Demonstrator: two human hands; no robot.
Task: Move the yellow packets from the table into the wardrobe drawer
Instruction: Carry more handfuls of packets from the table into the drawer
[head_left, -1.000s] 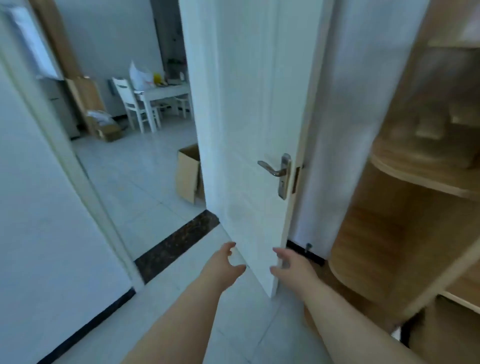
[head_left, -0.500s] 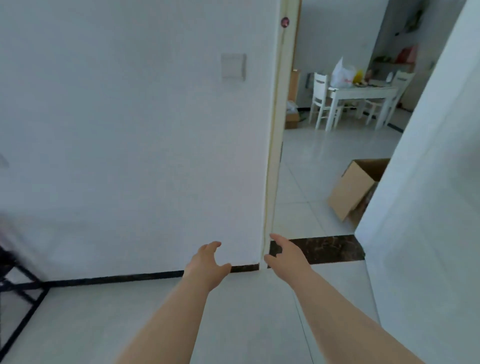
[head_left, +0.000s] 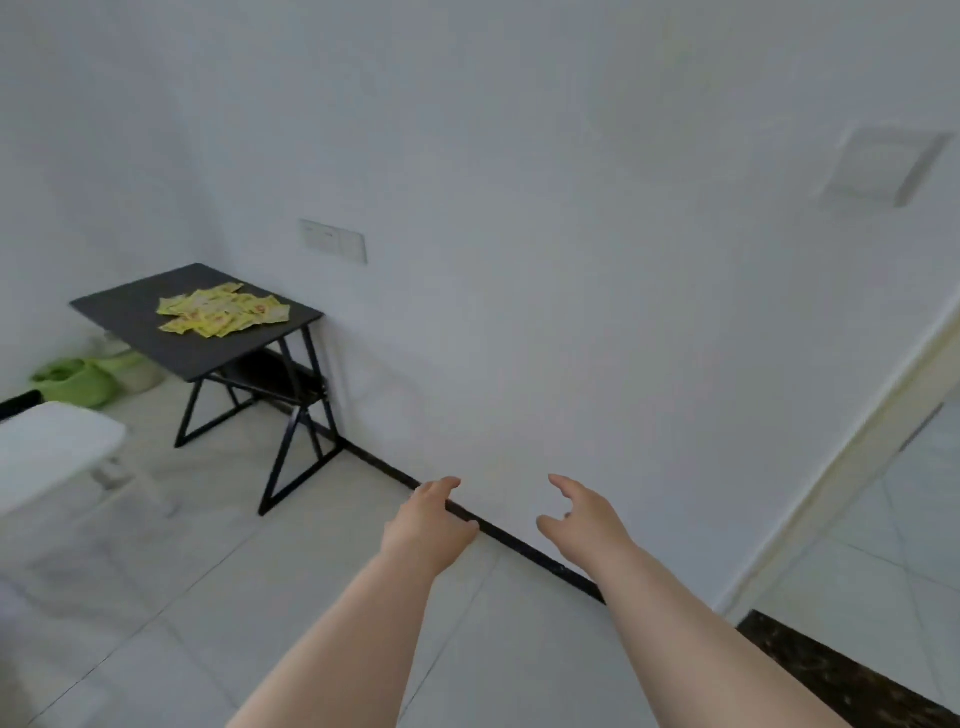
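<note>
Both bare forearms reach forward from the bottom edge over the pale tiled floor (head_left: 218, 587). The left hand (head_left: 428, 525) sits just left of centre and the right hand (head_left: 584, 519) just right of it, side by side with a clear gap between them. Each grip is loosely spread, fingers curled a little and thumbs turned inward, and neither has hold of anything. The yellow packets (head_left: 223, 310) lie well apart from the hands, out at about ten o'clock, heaped in a loose overlapping pile toward the far half of a small dark worktop (head_left: 135, 322). That worktop stands on black angled legs, with its right edge close against the white wall (head_left: 519, 260). A pair of wall switches (head_left: 333, 241) is mounted just above and to the right of it, at about eleven o'clock. A black baseboard (head_left: 519, 543) runs diagonally along the foot of the wall and passes behind the fingertips of the left hand. At about nine o'clock a white seat (head_left: 47, 447), blurred, pokes in from the left edge, and beyond it, partly under the worktop, rests a green basin (head_left: 78, 382). At two o'clock a pale square plate (head_left: 883, 166) sits on the wall, and at four o'clock a doorway frame (head_left: 852, 457) slants down to a dark stone threshold (head_left: 831, 670).
</note>
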